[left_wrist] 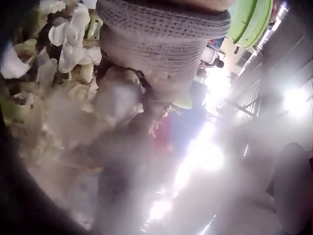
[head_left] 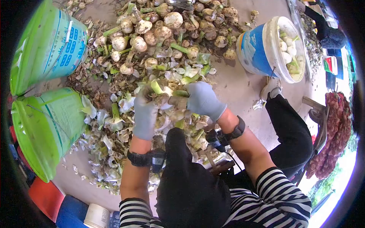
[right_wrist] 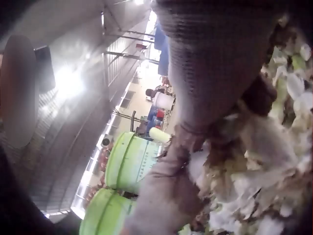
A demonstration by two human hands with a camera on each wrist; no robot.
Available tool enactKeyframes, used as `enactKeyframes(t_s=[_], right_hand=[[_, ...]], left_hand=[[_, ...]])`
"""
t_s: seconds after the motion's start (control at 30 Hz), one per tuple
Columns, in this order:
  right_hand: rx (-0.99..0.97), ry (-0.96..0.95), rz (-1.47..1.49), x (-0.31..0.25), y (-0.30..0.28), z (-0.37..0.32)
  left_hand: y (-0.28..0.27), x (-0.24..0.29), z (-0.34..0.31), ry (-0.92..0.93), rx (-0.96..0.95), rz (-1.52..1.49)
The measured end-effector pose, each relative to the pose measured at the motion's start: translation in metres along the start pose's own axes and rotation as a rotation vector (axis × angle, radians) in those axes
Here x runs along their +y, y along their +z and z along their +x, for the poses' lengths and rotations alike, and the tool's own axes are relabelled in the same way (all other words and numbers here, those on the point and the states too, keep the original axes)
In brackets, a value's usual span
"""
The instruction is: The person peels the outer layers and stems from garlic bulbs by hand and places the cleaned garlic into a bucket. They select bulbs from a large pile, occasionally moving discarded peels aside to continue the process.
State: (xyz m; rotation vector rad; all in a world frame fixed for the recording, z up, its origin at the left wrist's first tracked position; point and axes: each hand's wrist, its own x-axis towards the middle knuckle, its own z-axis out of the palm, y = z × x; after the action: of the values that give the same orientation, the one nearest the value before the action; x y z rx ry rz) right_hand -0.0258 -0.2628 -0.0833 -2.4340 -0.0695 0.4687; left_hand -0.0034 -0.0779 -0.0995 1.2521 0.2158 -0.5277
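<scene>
Both hands wear grey gloves and meet over the pile of peelings in the head view. The left hand (head_left: 145, 114) grips a garlic bulb (head_left: 161, 100), whose brownish outer layers show between the hands. The right hand (head_left: 206, 100) has its fingers curled round the thick stem (head_left: 178, 102) on the near side of that bulb. In the left wrist view the bulb (left_wrist: 120, 95) shows blurred beside the glove (left_wrist: 151, 54). Loose dry skin (right_wrist: 225, 161) hangs by the right glove (right_wrist: 220, 63) in the right wrist view. The fingertips are partly hidden.
Unpeeled garlic bulbs (head_left: 173, 21) heap up ahead, with white peelings (head_left: 114, 125) spread below. Two green-rimmed buckets (head_left: 57, 49) stand left. At the right, a white and blue bucket (head_left: 253, 47) holds peeled white bulbs (head_left: 288, 51). A reddish mesh sack (head_left: 332, 133) lies farther right.
</scene>
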Motion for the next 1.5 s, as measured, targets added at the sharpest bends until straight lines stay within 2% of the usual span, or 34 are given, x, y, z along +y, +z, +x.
enactKeyframes(t_s=[0.03, 0.07, 0.13, 0.17, 0.2, 0.23, 0.27, 0.3, 0.33, 0.37, 0.4, 0.43, 0.5, 0.53, 0.57, 0.63, 0.67, 0.7, 0.77, 0.83, 0.87, 0.97, 1.0, 1.07, 1.13, 1.2, 1.23, 1.3, 1.33, 1.37, 1.4, 1.43, 1.47, 1.5], right_hand=[[-0.123, 0.069, 0.023, -0.001, -0.002, 0.003], [-0.125, 0.064, 0.024, 0.001, -0.002, 0.004], [-0.163, 0.01, 0.634, 0.006, -0.006, -0.001], [-0.162, 0.008, 0.634, 0.007, -0.01, -0.005], [-0.148, -0.013, 0.823, 0.007, -0.014, -0.011], [-0.136, -0.035, 1.013, 0.007, -0.016, -0.018], [-0.046, -0.091, 1.376, 0.02, -0.002, -0.024], [-0.048, -0.089, 1.38, 0.035, 0.004, -0.034], [-0.065, -0.06, 1.418, 0.047, 0.004, -0.041], [-0.081, -0.034, 1.453, 0.055, 0.008, -0.043], [0.141, -0.192, 1.418, 0.056, 0.02, -0.048], [0.138, -0.194, 1.42, 0.054, 0.016, -0.056], [0.126, 0.084, 1.523, 0.049, -0.001, -0.07], [0.207, -0.032, 1.549, 0.04, 0.0, -0.066], [0.211, -0.034, 1.553, 0.037, -0.006, -0.056], [-0.352, 0.115, 0.851, 0.034, -0.025, -0.032], [-0.371, 0.068, 0.698, 0.022, -0.028, -0.024], [-0.271, 0.129, 0.388, 0.021, -0.016, -0.019], [-0.044, 0.11, 0.277, 0.019, 0.005, -0.016], [-0.072, 0.062, 0.401, 0.014, 0.014, -0.005], [-0.101, 0.011, 0.531, 0.012, 0.019, -0.003], [-0.155, -0.014, 0.348, 0.002, 0.025, 0.001], [-0.171, 0.04, 0.573, -0.01, 0.01, -0.006], [-0.127, 0.005, 0.71, -0.014, 0.012, -0.014], [-0.071, -0.026, 0.857, -0.013, 0.009, -0.021], [-0.11, -0.19, 0.828, -0.011, -0.005, -0.025], [-0.129, -0.269, 0.809, -0.011, -0.013, -0.028], [-0.335, -0.086, 0.68, -0.014, -0.028, -0.036], [-0.29, -0.117, 0.603, 0.001, -0.018, -0.037], [-0.252, -0.141, 0.531, 0.019, -0.003, -0.04], [-0.248, -0.133, 0.527, 0.031, -0.002, -0.042], [-0.368, -0.03, 0.115, 0.046, -0.005, -0.043], [-0.477, 0.074, -0.299, 0.059, -0.008, -0.044], [-0.472, 0.076, -0.299, 0.074, -0.011, -0.047]], left_hand=[[-0.004, 0.001, -0.001, -0.028, -0.022, 0.007], [-0.008, 0.001, -0.001, 0.001, -0.056, 0.019], [-0.009, -0.001, -0.003, -0.033, -0.04, -0.134], [-0.008, 0.001, -0.003, -0.062, -0.027, -0.291], [-0.008, 0.005, -0.001, -0.053, -0.134, -0.316], [-0.009, 0.004, -0.001, -0.053, -0.128, -0.316], [-0.01, 0.003, -0.001, -0.067, -0.08, -0.334], [-0.012, 0.001, -0.001, -0.084, -0.032, -0.35], [-0.023, -0.006, 0.004, -0.154, 0.006, -0.527], [-0.026, -0.007, 0.005, -0.125, 0.071, -0.527], [-0.029, -0.007, 0.008, -0.152, 0.072, -0.569], [-0.032, -0.007, 0.011, -0.178, 0.073, -0.612], [-0.04, -0.011, 0.016, -0.155, 0.132, -0.639], [-0.042, -0.011, 0.017, -0.14, 0.182, -0.667], [-0.037, -0.005, 0.016, -0.139, 0.179, -0.662], [-0.023, 0.007, 0.01, -0.082, 0.145, -0.562], [-0.024, 0.006, 0.01, -0.048, 0.188, -0.495], [-0.024, 0.007, 0.008, -0.046, 0.187, -0.493], [-0.025, 0.01, 0.004, -0.122, 0.072, -0.414], [-0.021, -0.002, 0.007, -0.183, 0.075, -0.456], [-0.014, -0.011, 0.008, -0.123, 0.081, -0.422], [-0.005, -0.01, 0.004, -0.034, 0.058, -0.357], [-0.004, -0.006, 0.005, -0.092, 0.063, -0.46], [-0.01, -0.009, 0.006, -0.186, 0.054, -0.58], [-0.01, -0.01, 0.005, -0.142, 0.034, -0.539], [-0.008, -0.005, 0.007, -0.098, 0.06, -0.476], [-0.005, 0.017, 0.006, -0.041, 0.015, -0.285], [-0.033, 0.018, 0.027, 0.027, 0.224, -0.407], [-0.052, 0.038, 0.036, 0.077, 0.105, -0.528], [-0.052, 0.079, 0.034, 0.218, 0.051, -0.471], [-0.061, 0.115, 0.036, 0.391, 0.209, -0.562], [-0.098, 0.145, 0.039, 0.5, 0.051, -0.712], [-0.101, 0.179, 0.03, 0.451, -0.409, -0.796], [-0.114, 0.186, 0.031, 0.451, -0.414, -0.796]])
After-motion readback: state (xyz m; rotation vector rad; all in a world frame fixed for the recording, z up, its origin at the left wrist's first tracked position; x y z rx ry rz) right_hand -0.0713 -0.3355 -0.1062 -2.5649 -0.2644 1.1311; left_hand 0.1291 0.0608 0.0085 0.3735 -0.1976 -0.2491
